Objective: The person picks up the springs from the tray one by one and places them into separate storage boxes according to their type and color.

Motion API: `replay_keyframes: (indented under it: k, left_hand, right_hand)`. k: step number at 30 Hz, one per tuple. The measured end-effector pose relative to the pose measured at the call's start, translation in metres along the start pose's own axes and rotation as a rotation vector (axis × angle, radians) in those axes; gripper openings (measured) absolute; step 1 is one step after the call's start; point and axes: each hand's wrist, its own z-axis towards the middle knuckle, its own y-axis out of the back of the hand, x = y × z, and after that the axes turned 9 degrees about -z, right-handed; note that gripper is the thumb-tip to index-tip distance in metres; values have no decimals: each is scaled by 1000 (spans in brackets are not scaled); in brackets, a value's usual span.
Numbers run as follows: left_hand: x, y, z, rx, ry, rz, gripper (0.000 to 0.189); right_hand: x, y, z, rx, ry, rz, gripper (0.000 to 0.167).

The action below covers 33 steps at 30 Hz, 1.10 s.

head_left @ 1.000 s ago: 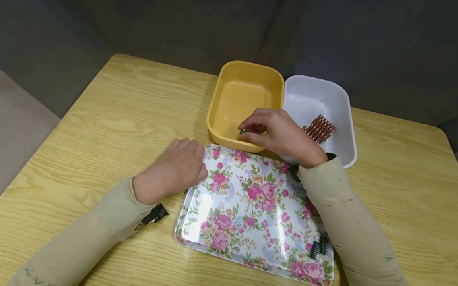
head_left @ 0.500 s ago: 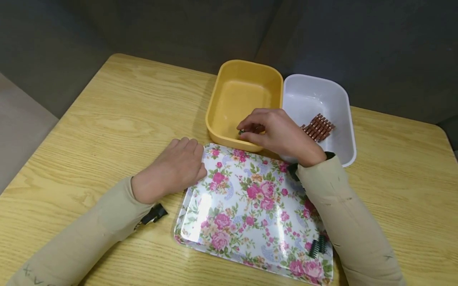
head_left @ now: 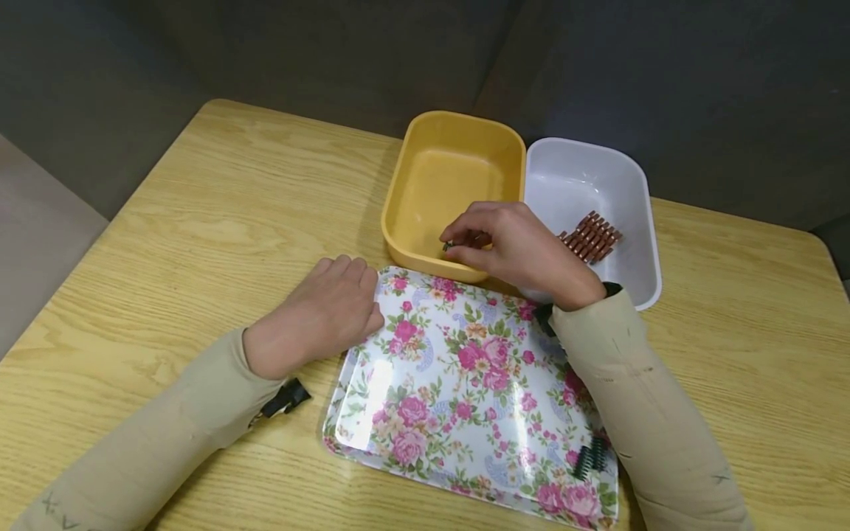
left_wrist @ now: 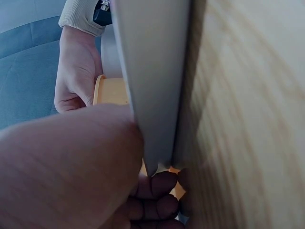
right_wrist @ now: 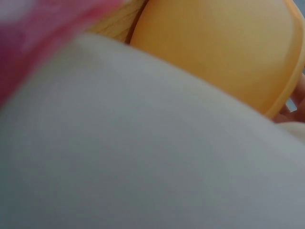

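Observation:
My left hand point(head_left: 325, 317) grips the upper left corner of a floral tray point(head_left: 494, 354). In the left wrist view its fingertips point(left_wrist: 164, 183) curl at the tray's pale edge point(left_wrist: 152, 76). Over the near rim of a yellow bin point(head_left: 434, 262), my right hand point(head_left: 511, 240) pinches a small dark green spring point(head_left: 448, 245), mostly hidden by the fingers. Dark green coil springs point(head_left: 589, 459) lie at the tray's lower right, beside the right sleeve. The right wrist view shows part of the yellow bin point(right_wrist: 219, 47) and only a bit of the hand at its right edge.
To the right of the yellow bin stands a white bin point(head_left: 637, 228) holding several reddish-brown pieces point(head_left: 594, 240) lined up in rows. Both bins sit at the back of a wooden table point(head_left: 265, 184), close to a dark partition point(head_left: 332, 59). The tray lies in front of them.
Both hands stay in the same places, the right one still pinching the spring over the yellow bin. The head view shifts very slightly; the tray and bins stay put.

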Motion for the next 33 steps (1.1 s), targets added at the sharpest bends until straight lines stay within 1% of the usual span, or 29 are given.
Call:
replay_keyframes:
  k: [4,14,28,33]
  left_hand:
    - [0,0,0,6,5,-4,25]
    - [1,-1,-2,-10,4,-4,23]
    - [1,-2,-2,-38,-13,7,23]
    - [1,-3,-2,-38,-15,15,24]
  right_hand:
    - [0,0,0,-1,3,-2,21]
    - [2,-1,0,-7,8,-12,23]
    - [2,-2,0,-5,-5,-5,23]
    - [1,-3,0,-8,-7,-3,22]
